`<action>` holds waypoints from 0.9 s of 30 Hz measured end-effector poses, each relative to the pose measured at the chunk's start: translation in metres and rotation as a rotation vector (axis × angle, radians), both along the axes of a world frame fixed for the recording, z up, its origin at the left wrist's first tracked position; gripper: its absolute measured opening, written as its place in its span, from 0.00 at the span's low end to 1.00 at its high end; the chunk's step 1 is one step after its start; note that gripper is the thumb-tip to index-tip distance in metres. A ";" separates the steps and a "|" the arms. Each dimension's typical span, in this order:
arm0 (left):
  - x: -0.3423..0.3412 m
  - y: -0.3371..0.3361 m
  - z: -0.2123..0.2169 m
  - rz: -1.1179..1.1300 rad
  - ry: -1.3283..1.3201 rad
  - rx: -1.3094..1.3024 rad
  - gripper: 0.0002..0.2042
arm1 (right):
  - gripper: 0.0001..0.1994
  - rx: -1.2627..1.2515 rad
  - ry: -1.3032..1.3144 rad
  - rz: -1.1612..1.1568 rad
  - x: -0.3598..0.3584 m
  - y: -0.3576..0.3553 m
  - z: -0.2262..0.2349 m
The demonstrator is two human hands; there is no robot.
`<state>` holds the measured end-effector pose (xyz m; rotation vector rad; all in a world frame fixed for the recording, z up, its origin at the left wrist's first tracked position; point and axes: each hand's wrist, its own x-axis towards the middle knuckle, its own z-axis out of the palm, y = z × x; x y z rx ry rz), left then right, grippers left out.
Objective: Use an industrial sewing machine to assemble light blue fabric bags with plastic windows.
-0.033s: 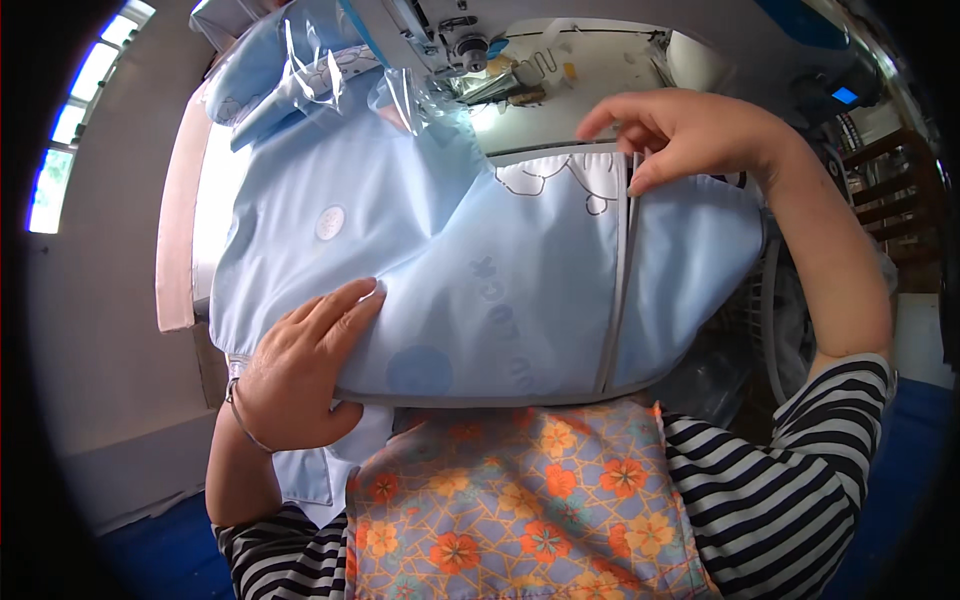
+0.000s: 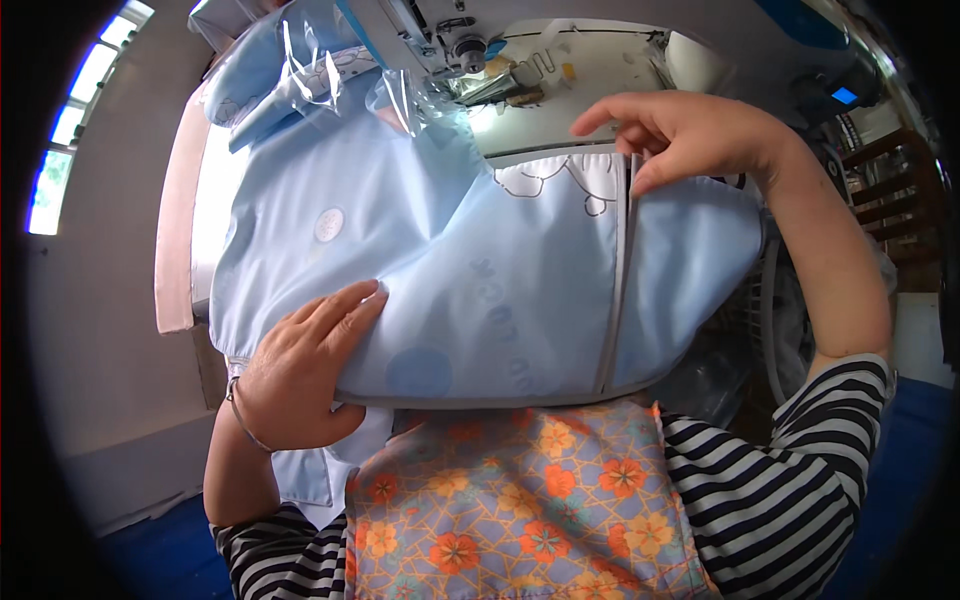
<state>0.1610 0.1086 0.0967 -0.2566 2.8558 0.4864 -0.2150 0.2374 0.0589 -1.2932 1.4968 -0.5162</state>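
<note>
A light blue fabric piece (image 2: 480, 310) with grey edge binding and a printed white cartoon figure lies spread before me. A narrow grey trimmed strip (image 2: 615, 290) runs down its right part. My left hand (image 2: 315, 370) rests on the fabric near its front left edge, fingers stretched out flat, thumb by the bound edge. At the strip's upper end hovers my right hand (image 2: 680, 145), its index finger extended and the thumb apart from it, touching or almost touching the fabric. The other right fingers curl partly out of sight near the top edge.
A sewing machine (image 2: 440, 40) stands across the back, with a lit blue screen at right. Clear plastic film (image 2: 310, 80) lies on more blue fabric at the back left. Small tools (image 2: 510, 85) sit on the machine bed. A floral apron (image 2: 530, 500) covers my lap.
My right thumb and index finger have shifted very slightly at the fabric's top edge. My left hand and the fabric stay almost the same.
</note>
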 end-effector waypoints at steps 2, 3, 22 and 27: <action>0.000 -0.001 -0.003 0.003 -0.030 0.038 0.41 | 0.36 -0.027 -0.040 -0.003 -0.002 0.006 0.000; 0.002 -0.002 -0.005 0.007 -0.048 0.043 0.41 | 0.37 -0.055 -0.081 -0.004 -0.002 0.009 0.000; -0.078 -0.071 -0.045 -0.172 0.481 -0.410 0.22 | 0.18 -0.476 0.525 -0.040 0.101 -0.040 -0.031; -0.115 -0.107 -0.071 -0.259 0.595 -0.663 0.19 | 0.15 -0.424 0.670 0.005 0.119 -0.047 -0.045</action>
